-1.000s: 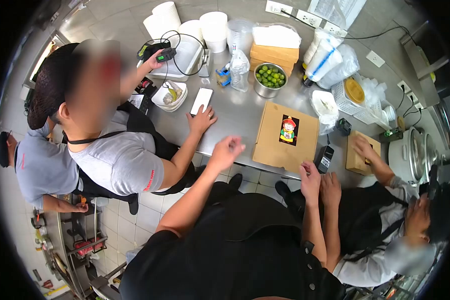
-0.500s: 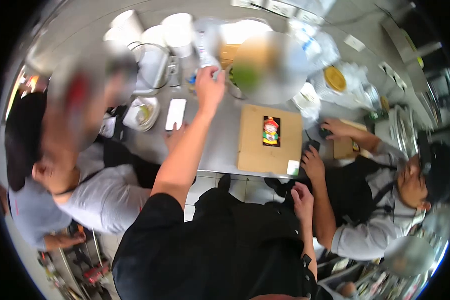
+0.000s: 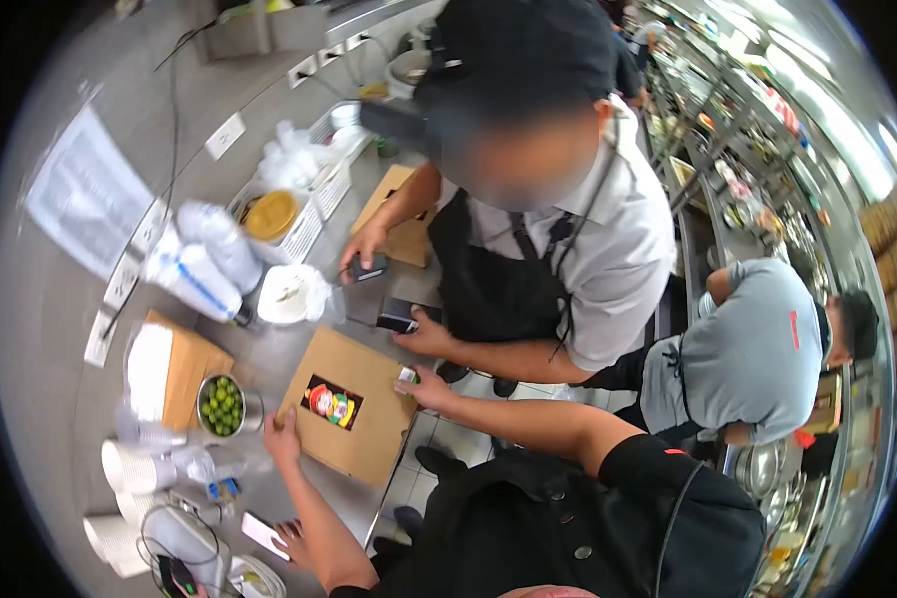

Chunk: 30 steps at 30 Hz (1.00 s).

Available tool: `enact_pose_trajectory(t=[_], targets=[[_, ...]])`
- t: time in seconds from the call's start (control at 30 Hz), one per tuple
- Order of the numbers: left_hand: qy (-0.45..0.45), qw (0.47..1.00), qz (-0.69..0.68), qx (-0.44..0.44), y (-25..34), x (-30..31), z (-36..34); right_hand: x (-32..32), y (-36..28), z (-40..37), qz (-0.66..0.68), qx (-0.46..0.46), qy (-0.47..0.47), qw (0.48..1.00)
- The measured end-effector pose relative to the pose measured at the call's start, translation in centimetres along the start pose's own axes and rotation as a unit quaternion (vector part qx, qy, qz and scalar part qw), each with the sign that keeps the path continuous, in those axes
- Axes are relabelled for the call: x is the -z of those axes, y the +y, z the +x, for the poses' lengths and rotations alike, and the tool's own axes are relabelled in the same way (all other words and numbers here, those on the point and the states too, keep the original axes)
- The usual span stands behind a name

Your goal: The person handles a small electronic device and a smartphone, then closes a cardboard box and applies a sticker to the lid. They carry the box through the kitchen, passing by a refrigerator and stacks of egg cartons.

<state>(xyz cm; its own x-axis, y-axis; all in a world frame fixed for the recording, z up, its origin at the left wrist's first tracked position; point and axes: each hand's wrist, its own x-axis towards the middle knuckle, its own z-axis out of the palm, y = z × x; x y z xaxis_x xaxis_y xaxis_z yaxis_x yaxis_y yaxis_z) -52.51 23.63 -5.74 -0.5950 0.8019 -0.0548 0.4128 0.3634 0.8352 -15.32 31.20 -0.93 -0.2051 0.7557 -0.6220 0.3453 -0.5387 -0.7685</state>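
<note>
**Cardboard box flat on metal table**

Clock positions from box centre. Box sits between the wearer's hands, cartoon sticker up.

Left hand: about 8 o'clock, touching box edge; firm grip or light touch, can't tell.

Right hand: about 3 o'clock, fingers curled at box corner, by small white-and-green patch; can't tell if clamped.

Metal bowl of limes: 9 o'clock, near box. Phone: 7 o'clock, another person's hand at its edge. White container: 11 o'clock. Co-worker: 1 o'clock, one hand at black device, near box.
</note>
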Motion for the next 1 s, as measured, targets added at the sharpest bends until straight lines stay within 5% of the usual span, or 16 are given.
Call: enact_pose_trajectory(t=[0.13,0.23,0.33,0.4,0.63,0.73,0.83,0.9,1.0], targets=[[-0.060,0.998,-0.028,0.012,-2.0,0.2,-1.2,0.0,3.0,0.7,0.104,0.073,0.071,0.989],[0.012,0.999,-0.041,0.015,0.7,0.9,-7.7,0.7,2.3,-2.7,0.142,0.077,0.100,0.982],[-0.081,0.995,-0.004,0.055,3.2,3.4,-12.6,2.8,2.4,-4.3,0.199,0.088,0.110,0.970],[-0.256,0.920,-0.129,0.267,4.1,4.5,-15.8,4.3,3.1,-5.2,0.209,0.070,0.095,0.971],[-0.243,0.879,-0.247,0.327,4.1,1.4,-26.0,8.5,9.7,-8.3,0.266,0.118,0.119,0.949],[-0.234,0.853,-0.350,0.308,4.4,-1.4,-29.6,11.9,11.4,-11.1,0.238,0.159,0.157,0.945],[-0.274,0.835,-0.371,0.300,4.4,-3.4,-31.1,19.4,10.5,-17.2,0.173,0.078,0.079,0.979],[-0.250,0.836,-0.354,0.336,3.7,-5.3,-31.0,23.4,12.2,-17.9,-0.091,0.096,0.039,0.990],[-0.303,0.841,-0.309,0.325,7.6,-9.8,-32.1,30.4,15.8,-19.0,-0.283,0.074,0.000,0.956]])
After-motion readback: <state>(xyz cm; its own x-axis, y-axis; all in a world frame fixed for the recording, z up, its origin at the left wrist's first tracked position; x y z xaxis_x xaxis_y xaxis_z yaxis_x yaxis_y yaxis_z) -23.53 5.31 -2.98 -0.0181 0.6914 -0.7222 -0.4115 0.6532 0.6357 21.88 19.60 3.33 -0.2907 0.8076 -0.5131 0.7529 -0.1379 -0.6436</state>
